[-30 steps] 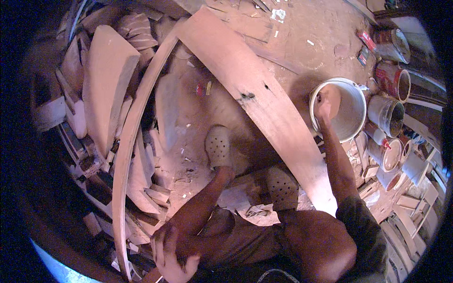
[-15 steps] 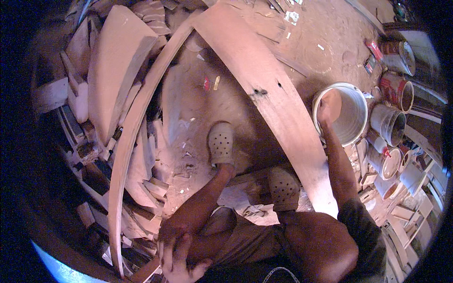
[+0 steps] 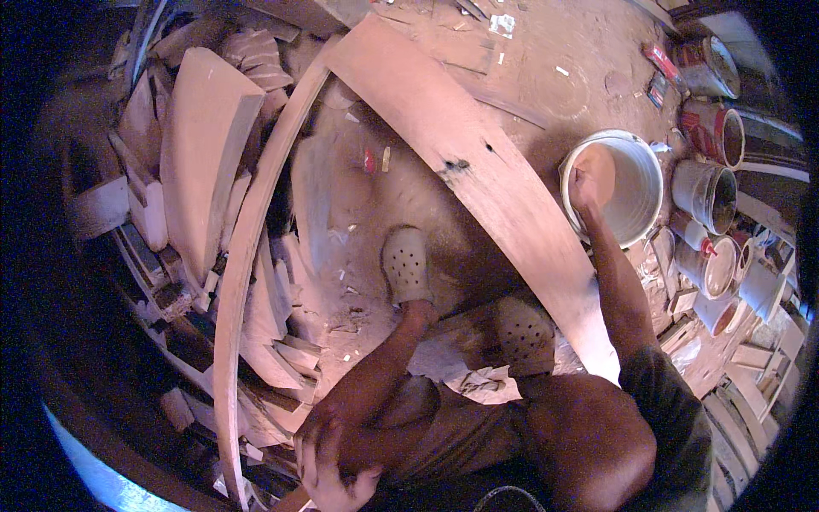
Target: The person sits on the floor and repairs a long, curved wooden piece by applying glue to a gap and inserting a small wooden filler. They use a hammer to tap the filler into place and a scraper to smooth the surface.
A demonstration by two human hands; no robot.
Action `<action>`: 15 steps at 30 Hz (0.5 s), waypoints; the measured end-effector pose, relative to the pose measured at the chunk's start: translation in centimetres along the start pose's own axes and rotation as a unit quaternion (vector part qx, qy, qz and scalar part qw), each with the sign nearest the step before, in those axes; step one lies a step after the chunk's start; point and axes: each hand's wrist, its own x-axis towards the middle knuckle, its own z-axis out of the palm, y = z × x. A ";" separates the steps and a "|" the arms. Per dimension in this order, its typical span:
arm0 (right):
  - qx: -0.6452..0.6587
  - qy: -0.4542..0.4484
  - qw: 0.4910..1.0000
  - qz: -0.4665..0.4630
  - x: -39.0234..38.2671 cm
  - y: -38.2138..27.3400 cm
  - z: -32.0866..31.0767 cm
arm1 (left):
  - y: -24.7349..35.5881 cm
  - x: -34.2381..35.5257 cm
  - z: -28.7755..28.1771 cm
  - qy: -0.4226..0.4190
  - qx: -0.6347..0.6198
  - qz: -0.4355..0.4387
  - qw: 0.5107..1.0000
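Note:
My right hand (image 3: 584, 189) reaches into a pale round bucket (image 3: 653, 192), over tan material (image 3: 601, 175) in it. Its fingers look closed together, but what they hold, if anything, cannot be made out. My left hand (image 3: 331, 465) rests against my bent left leg, fingers apart and holding nothing. A wide curved wooden board (image 3: 478, 149) with dark knots slants from the far middle down to my right arm. A narrow curved wooden strip (image 3: 241, 282) runs from the same far end down on the left, so the two form a peak.
Shaped wood pieces (image 3: 200, 154) and offcuts are piled on the left. Several buckets (image 3: 704, 196) line the right, beside a bottle with a red tip (image 3: 689, 232). My feet in perforated clogs (image 3: 406, 266) stand between the boards on the dusty floor (image 3: 546, 77). Scrap wood (image 3: 755, 375) lies lower right.
The view has shifted slightly, so the boards and buckets sit a little differently in the picture. My right hand stays in the bucket and my left hand stays on my leg.

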 end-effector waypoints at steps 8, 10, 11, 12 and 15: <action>0.438 -0.086 0.863 0.236 -1.3 -3.0 -6.2 | 0.6 0.3 0.0 -0.007 0.026 0.009 1.000; 0.500 0.019 0.834 0.230 -3.2 -6.8 -10.4 | 0.7 0.4 -0.1 -0.010 0.026 0.012 1.000; 0.529 0.072 0.815 0.225 -3.8 -8.8 -12.9 | 0.9 0.7 -0.2 -0.012 0.026 0.017 0.999; 0.624 0.049 0.753 0.202 -4.2 -9.6 -15.1 | 1.1 1.0 -0.1 -0.013 0.024 0.023 0.999; 0.738 0.014 0.651 0.177 -5.3 -14.8 -19.6 | 1.0 0.6 0.0 -0.013 0.012 0.019 1.000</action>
